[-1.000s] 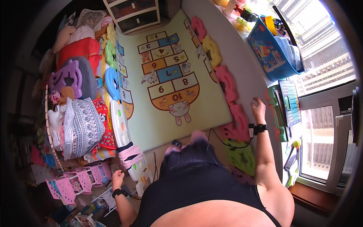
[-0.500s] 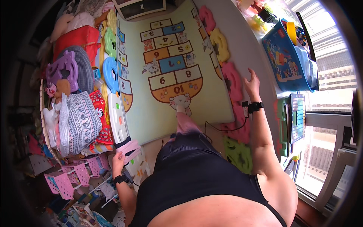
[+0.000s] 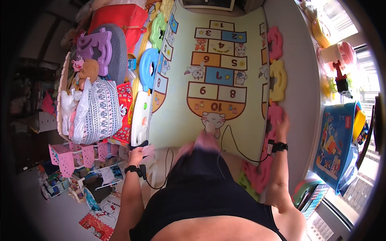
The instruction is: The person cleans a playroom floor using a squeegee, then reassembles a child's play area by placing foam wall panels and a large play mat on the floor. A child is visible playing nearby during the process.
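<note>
My left hand point(image 3: 136, 156) is closed on a folded pink and dark cloth point(image 3: 148, 151) at the near end of the white play-fence panel point(image 3: 140, 120). Part of the cloth is hidden behind my fingers. On the other side, my right hand point(image 3: 283, 127) rests at the top edge of a pink play-fence panel point(image 3: 275, 116), its fingers curled against it. Between my arms, one foot point(image 3: 210, 127) stands on the cream play mat point(image 3: 171, 130), which is printed with a hopscotch grid and cartoon animals.
Coloured fence panels border both sides of the mat. To the left are a patterned bag point(image 3: 100, 112), a red bag point(image 3: 120, 22) and a pink toy rack point(image 3: 60, 158). A blue toy box point(image 3: 333, 140) stands by the window. A black cable point(image 3: 241, 154) loops near my legs.
My view has turned and moved forward. My right hand, earlier raised with fingers spread, has come down onto the pink panel. My left hand still holds the cloth.
</note>
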A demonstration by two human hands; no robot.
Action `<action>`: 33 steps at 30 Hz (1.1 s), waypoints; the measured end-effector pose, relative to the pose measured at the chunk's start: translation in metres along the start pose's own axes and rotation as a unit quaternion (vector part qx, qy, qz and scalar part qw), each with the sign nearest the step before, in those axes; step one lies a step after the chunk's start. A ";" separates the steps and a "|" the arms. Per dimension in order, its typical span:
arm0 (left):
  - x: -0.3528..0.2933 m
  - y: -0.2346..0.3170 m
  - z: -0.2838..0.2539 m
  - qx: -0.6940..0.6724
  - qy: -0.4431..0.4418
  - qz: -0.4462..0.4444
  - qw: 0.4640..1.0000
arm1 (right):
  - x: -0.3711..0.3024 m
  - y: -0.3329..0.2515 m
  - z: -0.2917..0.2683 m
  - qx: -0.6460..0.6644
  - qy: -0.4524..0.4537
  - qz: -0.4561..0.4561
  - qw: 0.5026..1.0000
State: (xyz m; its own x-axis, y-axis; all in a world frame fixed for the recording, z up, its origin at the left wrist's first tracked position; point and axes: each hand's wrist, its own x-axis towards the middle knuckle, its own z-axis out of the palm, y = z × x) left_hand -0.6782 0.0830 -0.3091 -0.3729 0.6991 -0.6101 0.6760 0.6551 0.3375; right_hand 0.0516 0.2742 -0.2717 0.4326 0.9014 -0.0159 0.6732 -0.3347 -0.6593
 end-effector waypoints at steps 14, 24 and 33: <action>0.193 -0.091 0.179 0.088 0.133 -0.008 0.987 | -0.172 0.040 0.016 -0.104 -0.105 0.082 0.986; 0.239 -0.106 0.218 0.064 0.118 -0.074 0.988 | -0.256 0.043 0.042 -0.168 -0.128 0.082 0.974; 0.231 -0.114 0.182 0.175 0.220 0.070 0.957 | -0.294 0.025 0.048 -0.151 -0.127 0.063 0.978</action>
State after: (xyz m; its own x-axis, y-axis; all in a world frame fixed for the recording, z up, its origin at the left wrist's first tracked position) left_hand -0.7254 0.1178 -0.6190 -0.4430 0.8761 -0.1904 0.8816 0.4643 0.0852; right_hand -0.0869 0.0140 -0.3195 0.3860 0.8746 -0.2935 0.7874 -0.4781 -0.3891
